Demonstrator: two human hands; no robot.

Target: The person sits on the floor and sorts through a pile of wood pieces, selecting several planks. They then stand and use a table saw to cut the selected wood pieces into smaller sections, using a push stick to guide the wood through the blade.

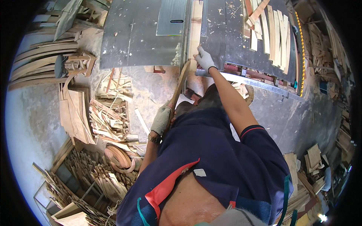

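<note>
My left hand point(162, 119), in a pale knit glove, is closed around a long brown wooden strip point(180, 85) beside my left hip. The strip slants up to the near edge of the dark machine table point(143, 49). On the table a pale board point(195, 28) lies lengthwise along a narrow rail, its near end sticking out past the edge. My right hand point(204, 59), gloved too, is at the right side of this near end, thumb and fingers bent against the wood. The fingers' undersides are hidden.
Several pale strips point(279, 37) lie on the table's right part, beside a yellow toothed edge point(301, 56). A metal bar point(260, 84) runs along the table front. Wood scraps point(109, 116) and curved sheets point(73, 113) are at the left, near a small wooden stool point(81, 64).
</note>
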